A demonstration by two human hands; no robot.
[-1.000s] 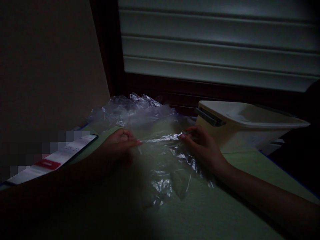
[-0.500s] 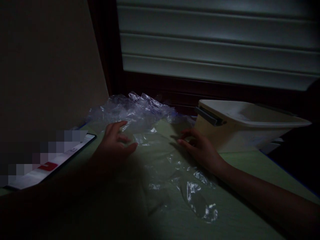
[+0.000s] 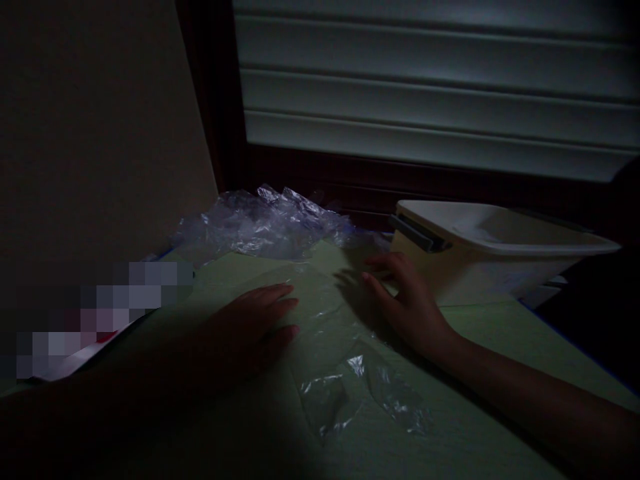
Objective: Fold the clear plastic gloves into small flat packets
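Observation:
A thin clear plastic piece [image 3: 325, 393], creased and shiny, lies spread on the pale green table [image 3: 485, 373] between my hands. My left hand [image 3: 260, 320] is over its left side, fingers apart and holding nothing; whether it touches the plastic I cannot tell. On the right, my right hand [image 3: 407, 297] hovers beside the plastic in front of the bin, its fingers loosely curved, apart and with nothing between them. Behind both hands is a crumpled heap of clear plastic [image 3: 260, 223].
A cream bin [image 3: 450, 267] with a dark grey handle stands at the back right. At the left lies a flat device [image 3: 75, 360], partly pixelated. Behind the table are a wall [image 3: 100, 133] and a slatted shutter [image 3: 425, 87].
My left hand has moved right and nearer, its fingers now flatter. My right hand has shifted slightly right and its fingers have spread. The plastic's creases have changed shape.

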